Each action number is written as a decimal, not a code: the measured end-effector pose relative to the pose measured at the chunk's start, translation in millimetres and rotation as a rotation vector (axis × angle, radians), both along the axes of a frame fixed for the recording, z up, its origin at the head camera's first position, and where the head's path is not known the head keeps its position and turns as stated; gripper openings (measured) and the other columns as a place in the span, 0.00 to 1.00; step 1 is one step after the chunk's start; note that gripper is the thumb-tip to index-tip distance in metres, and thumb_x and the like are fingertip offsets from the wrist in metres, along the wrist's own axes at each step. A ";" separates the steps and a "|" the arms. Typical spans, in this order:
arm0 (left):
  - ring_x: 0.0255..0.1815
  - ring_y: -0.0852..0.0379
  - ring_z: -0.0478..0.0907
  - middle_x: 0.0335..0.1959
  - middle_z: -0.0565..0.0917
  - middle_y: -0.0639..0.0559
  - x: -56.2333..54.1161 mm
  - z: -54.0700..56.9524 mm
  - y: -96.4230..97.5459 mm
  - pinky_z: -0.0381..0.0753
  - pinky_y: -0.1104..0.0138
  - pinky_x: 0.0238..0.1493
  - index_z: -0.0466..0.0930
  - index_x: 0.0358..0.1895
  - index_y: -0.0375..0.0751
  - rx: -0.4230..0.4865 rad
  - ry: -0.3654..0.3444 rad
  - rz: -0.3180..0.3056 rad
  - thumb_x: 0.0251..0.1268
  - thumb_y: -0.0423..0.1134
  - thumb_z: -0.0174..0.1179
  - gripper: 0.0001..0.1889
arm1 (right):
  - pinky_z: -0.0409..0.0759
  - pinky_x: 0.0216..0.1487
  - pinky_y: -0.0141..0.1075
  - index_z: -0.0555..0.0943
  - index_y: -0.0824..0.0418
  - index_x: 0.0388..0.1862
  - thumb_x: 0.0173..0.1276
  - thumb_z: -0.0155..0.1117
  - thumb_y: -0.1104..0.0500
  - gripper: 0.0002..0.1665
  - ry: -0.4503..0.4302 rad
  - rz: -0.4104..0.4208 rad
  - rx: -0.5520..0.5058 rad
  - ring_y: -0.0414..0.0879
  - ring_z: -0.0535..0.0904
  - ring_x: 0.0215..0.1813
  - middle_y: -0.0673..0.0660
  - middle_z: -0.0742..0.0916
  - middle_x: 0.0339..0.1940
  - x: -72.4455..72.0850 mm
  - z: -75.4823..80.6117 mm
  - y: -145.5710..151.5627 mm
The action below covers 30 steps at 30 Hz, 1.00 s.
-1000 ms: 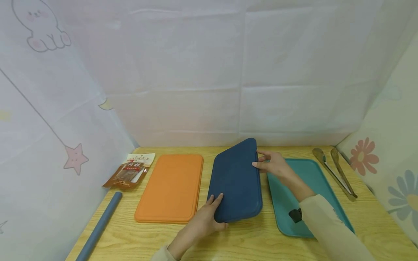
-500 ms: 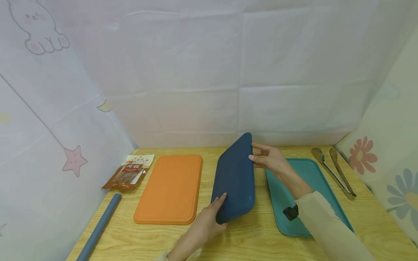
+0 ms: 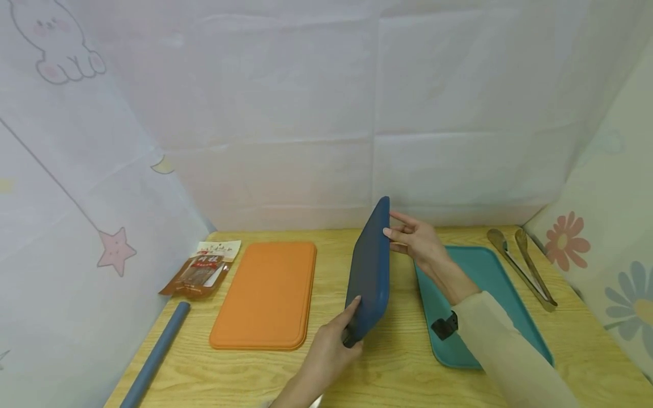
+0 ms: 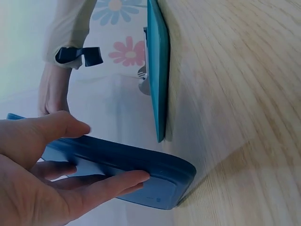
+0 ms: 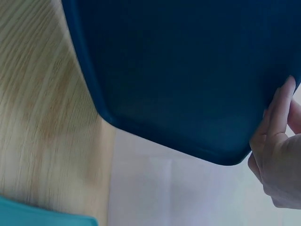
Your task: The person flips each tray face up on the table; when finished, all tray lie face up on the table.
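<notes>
A dark blue tray [image 3: 368, 266] stands almost on edge above the middle of the wooden table. My left hand [image 3: 329, 351] grips its near lower edge, and in the left wrist view the thumb lies on one side with the fingers [image 4: 108, 188] spread along the other face. At the upper far edge my right hand [image 3: 423, 246] pinches the rim between thumb and fingers. The right wrist view shows one broad, smooth face of the blue tray [image 5: 178, 80], with the fingers [image 5: 282, 108] at its edge. One lower corner of the tray is close over the tabletop.
Left of the blue tray lies an orange tray [image 3: 265, 294]; a teal tray [image 3: 490, 283] lies under my right forearm. Metal tongs [image 3: 525, 266] rest at the far right. A brown food packet [image 3: 201, 272] and a blue-grey rod [image 3: 155, 354] line the left edge. Cloth walls surround the table.
The blue tray has turned from slanted to nearly upright, its right side rising. Both hands kept hold; the right hand moved up and slightly left, the left hand slightly right.
</notes>
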State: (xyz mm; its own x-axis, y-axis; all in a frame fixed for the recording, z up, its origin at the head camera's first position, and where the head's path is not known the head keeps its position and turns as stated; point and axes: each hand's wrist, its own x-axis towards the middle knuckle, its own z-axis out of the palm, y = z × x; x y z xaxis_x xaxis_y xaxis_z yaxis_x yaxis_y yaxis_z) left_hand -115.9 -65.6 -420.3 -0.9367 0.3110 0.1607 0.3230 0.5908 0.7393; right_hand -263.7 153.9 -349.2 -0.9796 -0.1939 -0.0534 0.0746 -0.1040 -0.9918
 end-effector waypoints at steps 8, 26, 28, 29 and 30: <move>0.45 0.53 0.83 0.50 0.83 0.40 0.9 10.0 7.2 0.81 0.68 0.38 0.63 0.73 0.50 0.051 0.058 0.045 0.58 0.37 0.64 0.36 | 0.83 0.49 0.40 0.64 0.53 0.74 0.65 0.66 0.65 0.40 -0.013 0.011 -0.043 0.45 0.82 0.45 0.57 0.80 0.47 -1.7 2.1 -7.4; 0.30 0.64 0.77 0.38 0.84 0.52 1.4 35.5 19.9 0.77 0.75 0.28 0.60 0.74 0.55 0.114 0.315 0.043 0.61 0.34 0.63 0.38 | 0.83 0.48 0.42 0.67 0.54 0.73 0.66 0.66 0.61 0.37 -0.011 0.023 -0.032 0.45 0.82 0.45 0.59 0.79 0.49 -3.2 4.0 -18.3; 0.29 0.62 0.78 0.37 0.84 0.52 1.4 35.8 19.0 0.75 0.78 0.25 0.60 0.74 0.53 0.129 0.322 0.043 0.60 0.32 0.63 0.38 | 0.83 0.47 0.45 0.66 0.53 0.73 0.69 0.64 0.55 0.35 0.008 0.039 -0.011 0.48 0.82 0.45 0.61 0.79 0.50 -4.5 -0.7 -17.6; 0.32 0.61 0.80 0.37 0.84 0.51 1.5 36.0 18.6 0.76 0.79 0.25 0.60 0.74 0.53 0.137 0.322 0.044 0.61 0.32 0.63 0.38 | 0.83 0.47 0.46 0.66 0.54 0.73 0.70 0.62 0.50 0.34 0.016 0.044 0.006 0.50 0.82 0.46 0.62 0.79 0.51 -5.5 -5.2 -16.9; 0.35 0.58 0.83 0.39 0.85 0.48 1.5 36.2 18.2 0.77 0.80 0.26 0.60 0.75 0.53 0.151 0.319 0.044 0.61 0.31 0.62 0.38 | 0.83 0.47 0.47 0.66 0.54 0.73 0.71 0.60 0.47 0.34 0.022 0.046 0.031 0.52 0.82 0.47 0.63 0.79 0.52 -6.4 -11.3 -15.7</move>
State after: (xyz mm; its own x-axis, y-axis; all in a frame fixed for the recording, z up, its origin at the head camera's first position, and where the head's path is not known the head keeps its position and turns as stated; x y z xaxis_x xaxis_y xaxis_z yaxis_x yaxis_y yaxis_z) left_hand -114.5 -47.4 -384.1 -0.8438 0.2222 0.4885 0.5286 0.5010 0.6852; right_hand -270.0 138.2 -360.5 -0.9707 -0.2372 -0.0387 0.0569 -0.0705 -0.9959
